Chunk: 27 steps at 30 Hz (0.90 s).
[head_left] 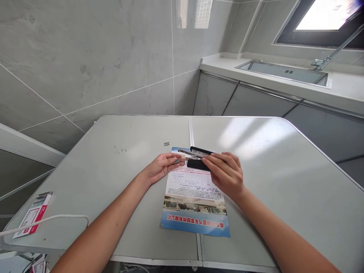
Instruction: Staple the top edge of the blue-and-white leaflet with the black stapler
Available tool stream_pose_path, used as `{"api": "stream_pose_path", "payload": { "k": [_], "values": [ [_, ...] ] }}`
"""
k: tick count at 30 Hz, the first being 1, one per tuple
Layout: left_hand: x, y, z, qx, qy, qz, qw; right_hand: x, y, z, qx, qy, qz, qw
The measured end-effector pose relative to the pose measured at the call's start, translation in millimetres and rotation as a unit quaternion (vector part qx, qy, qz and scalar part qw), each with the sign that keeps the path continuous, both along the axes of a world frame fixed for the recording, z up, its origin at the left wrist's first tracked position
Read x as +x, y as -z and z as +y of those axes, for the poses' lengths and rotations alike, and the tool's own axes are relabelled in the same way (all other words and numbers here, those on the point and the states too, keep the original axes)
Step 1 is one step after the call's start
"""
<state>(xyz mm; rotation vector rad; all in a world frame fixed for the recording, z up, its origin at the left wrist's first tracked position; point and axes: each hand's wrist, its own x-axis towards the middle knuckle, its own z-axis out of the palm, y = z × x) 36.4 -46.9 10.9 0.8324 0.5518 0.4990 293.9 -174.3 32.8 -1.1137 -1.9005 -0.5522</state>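
My right hand (227, 174) grips a black stapler (197, 164) above a printed leaflet (196, 212). The stapler's top is swung up from its base, and its metal magazine shows between them, pointing left. Just left of the stapler, my left hand (163, 167) is closed with thumb and fingers pinched on a small greyish strip (176, 161) that looks like staples; the fingers partly hide it. Beyond the leaflet's top edge, short strips of staples (166, 143) lie on the table.
Loose staples (121, 150) are scattered at the table's left. A red-and-white packet (34, 216) lies near the left edge, with a white cable (57, 217) across it. The pale table (136, 235) has a seam down its middle. Behind stand a tiled wall and a counter with a sink (284, 72).
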Motion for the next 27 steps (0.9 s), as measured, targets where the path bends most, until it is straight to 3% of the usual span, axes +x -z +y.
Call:
{"api": "stream_pose_path", "payload": {
  "k": [3,5,8,11,16,27],
  "values": [
    [-1,-4.1,0,-0.009,-0.033,-0.049,0.998,5,3.4,4,-0.061,-0.014,0.163,0.985],
    [0,-7.1,1,-0.009,-0.069,-0.074,0.995,8,5.2,6,-0.154,-0.054,0.237,0.958],
    [1,-10.0,3,-0.010,-0.119,-0.078,0.990,12,8.5,8,-0.297,-0.135,0.269,0.906],
    [2,-10.8,5,-0.008,-0.162,-0.065,0.985,12,11.3,9,-0.375,-0.200,0.251,0.870],
    [4,-9.7,4,0.008,-0.165,-0.050,0.985,9,10.8,9,-0.417,-0.246,0.219,0.847],
    [3,-6.6,-2,0.061,-0.099,-0.015,0.993,13,9.9,12,-0.434,-0.271,0.145,0.847]
  ]
}}
